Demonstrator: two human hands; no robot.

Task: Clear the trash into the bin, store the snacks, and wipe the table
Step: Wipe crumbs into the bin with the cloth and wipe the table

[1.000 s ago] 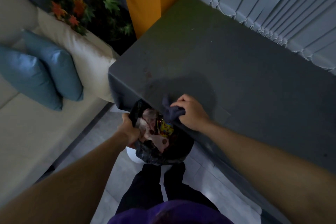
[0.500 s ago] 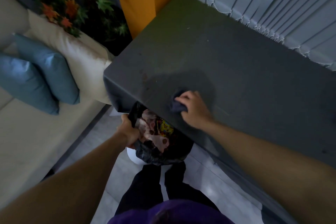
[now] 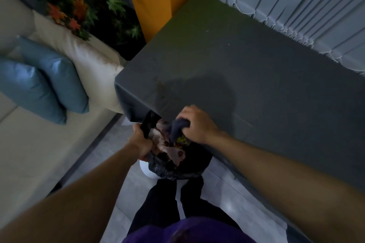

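Wipe stage | you're clenching the dark cloth [image 3: 177, 126] in your right hand [image 3: 197, 124] at the table [image 3: 256, 85] edge, over the bin [image 3: 145, 168] | left hand [image 3: 141, 144] is gripping its liner [image 3: 164, 169] | trash [image 3: 171, 152] is sitting inside; tabletop smudges [image 3: 160, 85] are showing.

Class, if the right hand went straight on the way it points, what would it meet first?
Probably the raised rim of the bin bag, which the left hand grips; depth is unclear.

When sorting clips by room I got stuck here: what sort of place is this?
Probably a home living room: a cream sofa with blue cushions, a grey-covered table beside it, and vertical blinds behind.
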